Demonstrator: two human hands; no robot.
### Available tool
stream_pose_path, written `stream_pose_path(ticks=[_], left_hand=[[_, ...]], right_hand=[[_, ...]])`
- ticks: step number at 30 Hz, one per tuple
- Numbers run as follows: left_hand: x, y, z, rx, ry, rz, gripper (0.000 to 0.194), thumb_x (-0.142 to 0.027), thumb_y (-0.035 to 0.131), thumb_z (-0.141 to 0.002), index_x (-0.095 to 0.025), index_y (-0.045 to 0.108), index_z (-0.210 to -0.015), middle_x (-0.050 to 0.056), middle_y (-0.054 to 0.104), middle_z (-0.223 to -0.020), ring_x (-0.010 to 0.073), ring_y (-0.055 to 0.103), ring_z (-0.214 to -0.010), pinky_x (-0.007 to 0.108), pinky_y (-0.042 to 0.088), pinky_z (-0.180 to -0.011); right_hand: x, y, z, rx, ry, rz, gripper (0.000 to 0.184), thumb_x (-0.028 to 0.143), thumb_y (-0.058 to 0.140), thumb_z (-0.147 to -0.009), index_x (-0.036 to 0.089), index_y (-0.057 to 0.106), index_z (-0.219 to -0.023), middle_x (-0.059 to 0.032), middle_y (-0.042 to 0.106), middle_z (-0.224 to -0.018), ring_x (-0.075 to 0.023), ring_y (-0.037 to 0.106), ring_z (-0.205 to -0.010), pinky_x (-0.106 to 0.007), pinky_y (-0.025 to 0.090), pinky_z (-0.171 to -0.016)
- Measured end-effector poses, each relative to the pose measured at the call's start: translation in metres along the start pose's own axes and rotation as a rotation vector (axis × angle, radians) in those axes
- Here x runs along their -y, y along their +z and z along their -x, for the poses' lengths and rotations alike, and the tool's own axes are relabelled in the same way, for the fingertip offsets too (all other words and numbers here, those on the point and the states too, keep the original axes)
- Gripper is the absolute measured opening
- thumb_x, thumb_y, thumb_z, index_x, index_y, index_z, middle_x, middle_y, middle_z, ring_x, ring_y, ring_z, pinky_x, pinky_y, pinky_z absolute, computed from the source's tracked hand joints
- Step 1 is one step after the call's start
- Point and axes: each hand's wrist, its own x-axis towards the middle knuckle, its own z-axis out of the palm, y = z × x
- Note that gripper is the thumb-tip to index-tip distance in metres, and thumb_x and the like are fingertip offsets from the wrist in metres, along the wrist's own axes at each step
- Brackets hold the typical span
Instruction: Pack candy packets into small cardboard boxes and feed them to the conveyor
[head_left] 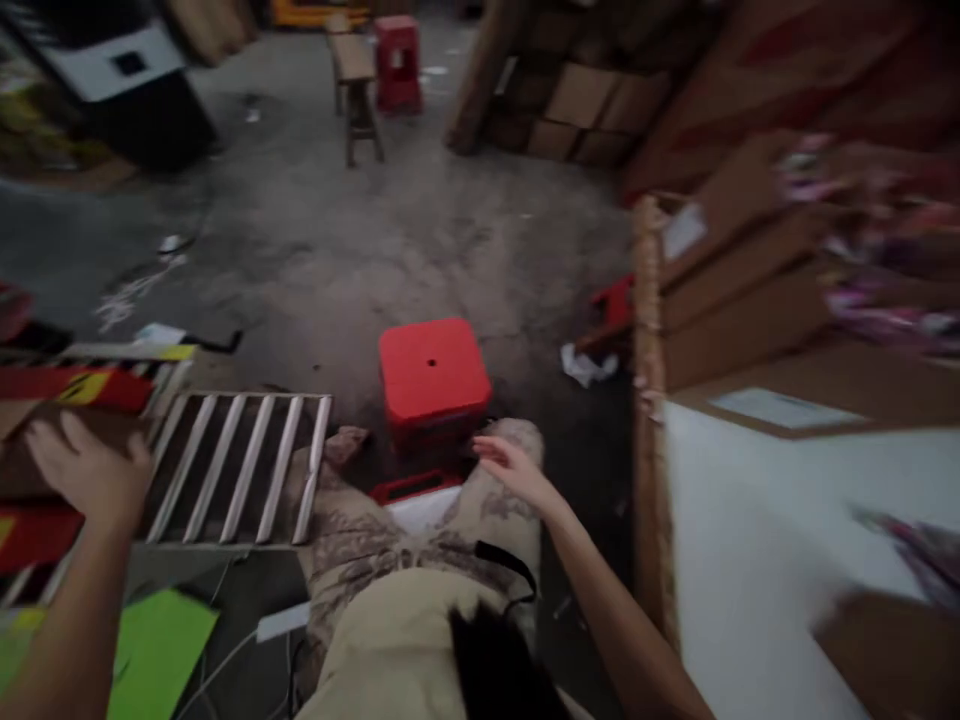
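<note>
My left hand [94, 470] rests with fingers spread on a brown cardboard piece [67, 445], whose far side runs out of view. That piece lies over a red-and-yellow part [97, 388] beside a slatted metal rack [244, 465]. Above my right thigh, my right hand [517, 470] hangs with its fingers stretched out and nothing visible in them. Just beyond that hand stands a red plastic stool [435, 370] with a small hole in its top. The picture is somewhat blurred.
On the right is a white-topped table [720, 520] with cardboard boxes [750, 270] and blurred shiny plastic. A bright green sheet [161, 650] and a white power strip [283, 622] lie at lower left. Farther off stand a wooden bench [352, 60] and another red stool [397, 65].
</note>
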Motion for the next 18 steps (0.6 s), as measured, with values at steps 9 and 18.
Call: stream_pose_path(ticks=[9, 18], left_hand=[[-0.288, 0.096, 0.170, 0.781, 0.538, 0.814, 0.060, -0.036, 0.054, -0.088, -0.018, 0.042, -0.143, 0.016, 0.043, -0.150, 0.0279, 0.040, -0.141, 0.049, 0.036, -0.116], [-0.498, 0.053, 0.172, 1.525, 0.309, 1.274, 0.057, -0.056, 0.065, -0.080, -0.015, 0.063, -0.121, 0.014, 0.068, -0.120, 0.0248, 0.065, -0.108, 0.041, 0.047, -0.102]], right_hand=[[0.089, -0.239, 0.012, -1.241, -0.023, 0.862, 0.051, 0.039, 0.066, -0.085, 0.008, 0.056, -0.125, -0.0215, 0.061, -0.120, -0.0298, 0.051, -0.114, -0.049, 0.035, -0.099], [0.074, -0.359, 0.047, -1.377, 0.331, 0.934, 0.026, 0.030, 0.082, -0.068, 0.009, 0.072, -0.078, -0.0015, 0.057, -0.060, -0.0108, 0.040, -0.055, -0.030, 0.031, -0.061]])
